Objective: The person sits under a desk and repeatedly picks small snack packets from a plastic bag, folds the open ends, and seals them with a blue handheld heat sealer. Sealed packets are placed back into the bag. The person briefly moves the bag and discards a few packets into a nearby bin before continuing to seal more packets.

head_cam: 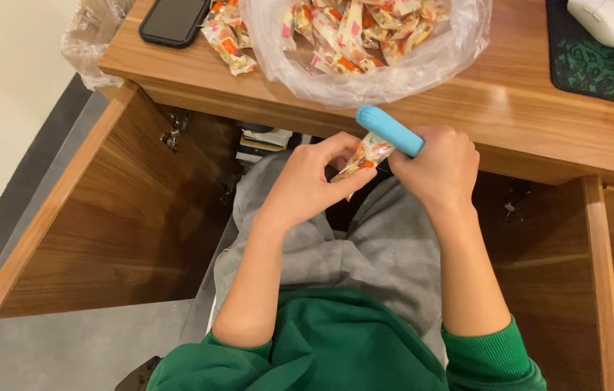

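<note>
My left hand (305, 182) pinches a small orange-and-white snack packet (363, 156) just below the front edge of the wooden desk (510, 101). My right hand (443, 164) is closed around a blue cylindrical tool (389, 129), whose rounded end points up and to the left, right above the packet. The two hands almost touch over my lap. A clear plastic bag (394, 72) on the desk holds several packets of the same kind.
A black phone (174, 20) lies at the desk's left end beside loose packets (229, 42). A white mouse (605, 19) rests on a dark mat (596, 65) at the right. Wooden desk side panels flank my grey-trousered legs; a crumpled plastic bag (88, 43) hangs at the left.
</note>
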